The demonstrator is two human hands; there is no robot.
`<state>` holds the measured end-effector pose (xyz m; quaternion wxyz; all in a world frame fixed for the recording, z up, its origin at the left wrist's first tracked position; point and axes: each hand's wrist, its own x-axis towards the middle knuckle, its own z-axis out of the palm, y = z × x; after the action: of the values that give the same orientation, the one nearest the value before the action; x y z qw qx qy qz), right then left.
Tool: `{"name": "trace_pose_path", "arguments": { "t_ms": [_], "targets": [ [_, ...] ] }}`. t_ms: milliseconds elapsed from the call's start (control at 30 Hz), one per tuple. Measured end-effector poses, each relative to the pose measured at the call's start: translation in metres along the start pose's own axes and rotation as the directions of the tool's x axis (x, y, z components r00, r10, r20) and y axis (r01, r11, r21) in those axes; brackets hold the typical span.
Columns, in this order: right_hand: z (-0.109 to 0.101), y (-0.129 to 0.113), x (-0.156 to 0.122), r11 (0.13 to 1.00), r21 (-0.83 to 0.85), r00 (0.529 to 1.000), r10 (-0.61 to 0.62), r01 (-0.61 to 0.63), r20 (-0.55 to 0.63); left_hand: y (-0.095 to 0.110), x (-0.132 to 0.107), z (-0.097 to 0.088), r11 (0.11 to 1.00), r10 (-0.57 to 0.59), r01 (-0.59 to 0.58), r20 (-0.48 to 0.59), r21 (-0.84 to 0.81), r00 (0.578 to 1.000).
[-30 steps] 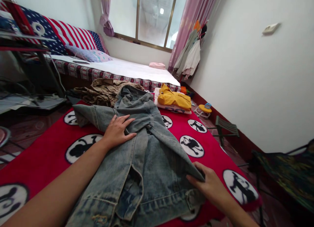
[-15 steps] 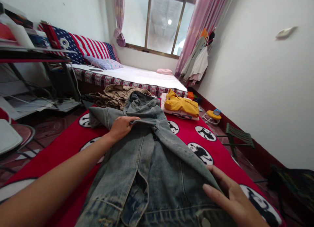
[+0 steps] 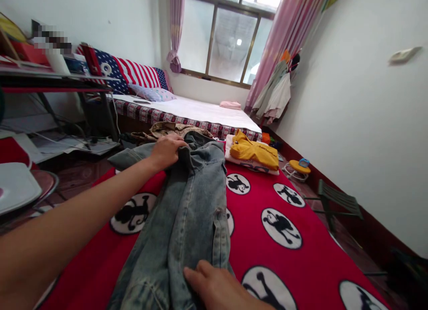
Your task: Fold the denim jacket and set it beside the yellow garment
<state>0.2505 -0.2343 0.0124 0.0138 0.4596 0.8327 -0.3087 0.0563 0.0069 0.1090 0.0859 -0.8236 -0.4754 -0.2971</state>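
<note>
Though rumpled, jkt (image 3: 200,198) in L grip (image 3: 167,150)

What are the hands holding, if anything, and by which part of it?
The left hand grips the denim jacket near its collar; the right hand touches its near part, grip unclear.

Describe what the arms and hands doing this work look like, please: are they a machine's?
No, they are a person's. The left forearm is bare, with no sleeve in view. The left hand and right hand wear no gloves. I see no watch on the left wrist and no rings on the visible fingers; little shows beyond the right hand.
</note>
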Motion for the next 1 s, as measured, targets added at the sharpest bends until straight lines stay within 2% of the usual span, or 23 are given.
{"name": "trace_pose_path", "arguments": {
  "t_ms": [67,100,133,167,200,233,267,300,333,367,400,433,467,500,533,567,600,667,767,900,1000],
  "targets": [
    [-0.005,0.009,0.012,0.990,-0.082,0.992,-0.112,0.116,0.055,0.023,-0.024,0.005,0.997,0.073,-0.073,-0.051,0.007,0.996],
    [-0.015,0.011,0.014,0.976,-0.068,0.976,-0.199,0.205,0.094,0.038,-0.037,0.010,0.992,0.126,-0.126,-0.073,0.005,0.989],
    [-0.031,0.012,0.014,0.957,-0.008,0.948,-0.287,0.291,0.140,0.052,-0.050,0.016,0.973,0.229,-0.232,-0.098,-0.019,0.969],
    [-0.051,0.012,0.013,0.935,0.098,0.913,-0.355,0.341,0.203,0.065,-0.063,0.024,0.947,0.310,-0.315,-0.078,-0.059,0.948],
    [-0.074,0.014,0.012,0.909,0.236,0.877,-0.399,0.343,0.266,0.076,-0.076,0.033,0.923,0.363,-0.366,-0.041,-0.121,0.931],
    [-0.098,0.017,0.014,0.890,0.365,0.861,-0.396,0.274,0.319,0.085,-0.086,0.043,0.920,0.352,-0.344,0.014,-0.188,0.936],
    [-0.123,0.022,0.019,0.874,0.464,0.862,-0.340,0.143,0.376,0.091,-0.095,0.053,0.923,0.327,-0.301,0.074,-0.241,0.942],
    [-0.148,0.031,0.029,0.852,0.522,0.901,-0.251,0.032,0.354,0.095,-0.102,0.063,0.924,0.299,-0.253,0.130,-0.286,0.945],
    [-0.170,0.041,0.043,0.836,0.548,0.961,-0.146,-0.007,0.235,0.097,-0.107,0.071,0.925,0.274,-0.209,0.177,-0.318,0.945],
    [-0.191,0.054,0.062,0.831,0.556,1.000,-0.025,0.010,0.019,0.097,-0.110,0.077,0.922,0.265,-0.183,0.211,-0.341,0.941],
    [-0.208,0.069,0.083,0.825,0.565,0.970,0.109,0.035,-0.218,0.096,-0.111,0.080,0.917,0.267,-0.171,0.233,-0.361,0.935],
    [-0.223,0.084,0.107,0.825,0.565,0.879,0.247,0.030,-0.407,0.095,-0.112,0.082,0.910,0.276,-0.169,0.247,-0.378,0.929],
    [-0.235,0.099,0.131,0.849,0.528,0.772,0.327,0.012,-0.544,0.093,-0.112,0.083,0.905,0.282,-0.167,0.258,-0.392,0.924],
    [-0.244,0.113,0.153,0.882,0.470,0.682,0.359,-0.025,-0.637,0.092,-0.112,0.082,0.900,0.288,-0.164,0.269,-0.403,0.919],
    [-0.250,0.126,0.173,0.911,0.408,0.614,0.360,-0.067,-0.703,0.091,-0.112,0.081,0.897,0.293,-0.161,0.279,-0.412,0.915],
    [-0.255,0.137,0.190,0.934,0.340,0.578,0.339,-0.111,-0.742,0.090,-0.112,0.080,0.894,0.298,-0.161,0.286,-0.418,0.911],
    [-0.258,0.147,0.203,0.948,0.280,0.568,0.316,-0.153,-0.760,0.090,-0.112,0.079,0.891,0.306,-0.165,0.290,-0.422,0.907],
    [-0.263,0.163,0.222,0.952,0.211,0.593,0.303,-0.221,-0.746,0.089,-0.113,0.079,0.883,0.330,-0.184,0.294,-0.431,0.897],
    [-0.275,0.180,0.237,0.931,0.195,0.631,0.354,-0.310,-0.690,0.087,-0.113,0.082,0.865,0.378,-0.226,0.286,-0.449,0.880],
    [-0.297,0.192,0.252,0.897,0.173,0.573,0.398,-0.407,-0.716,0.086,-0.112,0.088,0.836,0.438,-0.274,0.278,-0.475,0.855],
    [-0.289,0.196,0.264,0.864,0.114,0.529,0.400,-0.491,-0.749,0.086,-0.111,0.089,0.832,0.450,-0.279,0.290,-0.479,0.845]
  ]
}}
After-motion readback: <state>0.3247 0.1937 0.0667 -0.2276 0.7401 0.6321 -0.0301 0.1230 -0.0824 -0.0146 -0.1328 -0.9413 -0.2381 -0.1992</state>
